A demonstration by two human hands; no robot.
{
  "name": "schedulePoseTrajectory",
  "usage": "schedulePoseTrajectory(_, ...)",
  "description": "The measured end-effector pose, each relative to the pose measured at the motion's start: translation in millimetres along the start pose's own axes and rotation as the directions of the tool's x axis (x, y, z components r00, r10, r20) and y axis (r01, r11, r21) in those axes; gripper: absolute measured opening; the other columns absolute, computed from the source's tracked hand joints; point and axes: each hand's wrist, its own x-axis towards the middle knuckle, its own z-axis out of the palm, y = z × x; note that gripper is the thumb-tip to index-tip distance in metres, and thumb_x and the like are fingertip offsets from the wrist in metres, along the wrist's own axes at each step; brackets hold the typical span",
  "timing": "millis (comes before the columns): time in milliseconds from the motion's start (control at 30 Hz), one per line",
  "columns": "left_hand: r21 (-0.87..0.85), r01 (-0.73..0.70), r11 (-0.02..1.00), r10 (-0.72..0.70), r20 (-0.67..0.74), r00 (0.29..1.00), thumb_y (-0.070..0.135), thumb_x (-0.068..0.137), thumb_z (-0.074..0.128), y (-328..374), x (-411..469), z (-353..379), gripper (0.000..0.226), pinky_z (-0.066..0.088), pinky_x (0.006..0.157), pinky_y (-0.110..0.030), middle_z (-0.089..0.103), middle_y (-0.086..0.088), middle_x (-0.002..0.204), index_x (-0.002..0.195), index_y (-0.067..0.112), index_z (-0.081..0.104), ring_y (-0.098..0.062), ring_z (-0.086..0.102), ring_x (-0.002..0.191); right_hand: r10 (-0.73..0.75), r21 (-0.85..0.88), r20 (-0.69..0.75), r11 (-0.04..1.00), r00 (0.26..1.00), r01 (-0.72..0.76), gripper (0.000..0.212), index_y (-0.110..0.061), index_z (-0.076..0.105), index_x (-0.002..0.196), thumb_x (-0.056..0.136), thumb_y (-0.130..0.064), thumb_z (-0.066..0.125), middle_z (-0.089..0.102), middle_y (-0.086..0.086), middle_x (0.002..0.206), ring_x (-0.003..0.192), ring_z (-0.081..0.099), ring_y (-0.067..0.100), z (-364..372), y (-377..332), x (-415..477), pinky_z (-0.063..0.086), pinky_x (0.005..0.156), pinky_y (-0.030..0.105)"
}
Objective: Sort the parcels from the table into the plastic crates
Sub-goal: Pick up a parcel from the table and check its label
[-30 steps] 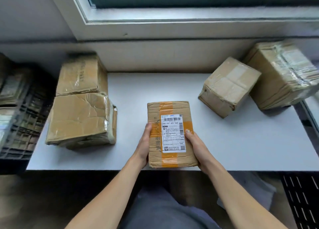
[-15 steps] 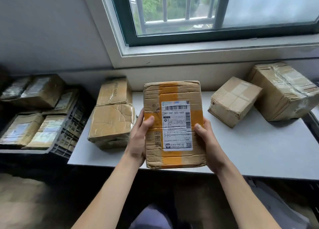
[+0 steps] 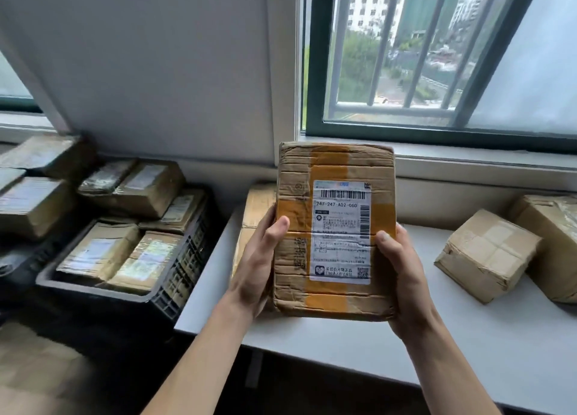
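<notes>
Cardboard parcel (image 3: 335,230), taped, label facing the camera, is held upright above the near edge of the worktop (image 3: 374,336), long axis vertical. Both the left hand (image 3: 254,264) and right hand (image 3: 402,274) grip its long sides, thumbs on the front, fingers curled behind and hidden. Leftward and lower, just beside the worktop, sits the black crate (image 3: 175,292); the left hand is nearer it. Free room among its parcels is hard to make out. Farther back, a box (image 3: 256,205) is mostly hidden by the parcel.
</notes>
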Motion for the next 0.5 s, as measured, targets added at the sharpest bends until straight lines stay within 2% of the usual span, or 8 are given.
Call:
schedulePoseTrajectory(200, 0.120, -0.007, 0.993, -0.003, 0.088, 0.996, 0.053, 0.089, 0.064, 30, 20, -116, 0.065, 0.040, 0.114, -0.063, 0.063, -0.007, 0.145, 0.148, 0.028, 0.052, -0.032, 0.058, 0.135, -0.031, 0.027, -0.091, 0.999, 0.995, 0.034, 0.057, -0.016, 0.049, 0.143, 0.091, -0.038, 0.058, 0.070, 0.013, 0.132, 0.120, 0.069, 0.037, 109, 27, 37, 0.055, 0.097, 0.058)
schedulePoseTrajectory(367, 0.076, 0.019, 0.997, -0.026, 0.096, 0.995, 0.050, 0.088, 0.065, 52, 26, -193, 0.065, 0.045, 0.110, -0.064, 0.066, -0.011, 0.140, 0.146, 0.023, 0.053, -0.034, 0.063, 0.129, -0.044, -0.023, -0.117, 0.999, 0.992, 0.041, 0.061, -0.019, 0.048, 0.146, 0.090, -0.040, 0.060, 0.071, 0.010, 0.131, 0.119, 0.070, 0.033, 184, 44, 54, 0.057, 0.097, 0.058)
schedulePoseTrajectory(500, 0.041, 0.035, 0.999, -0.038, 0.075, 0.996, 0.049, 0.089, 0.066, 59, 31, -231, 0.066, 0.046, 0.108, -0.067, 0.065, -0.014, 0.140, 0.147, 0.022, 0.053, -0.038, 0.063, 0.128, -0.031, -0.028, -0.124, 0.999, 0.992, 0.027, 0.074, -0.023, 0.049, 0.147, 0.082, -0.051, 0.070, 0.069, 0.009, 0.135, 0.123, 0.067, 0.033, 219, 56, 65, 0.049, 0.107, 0.064)
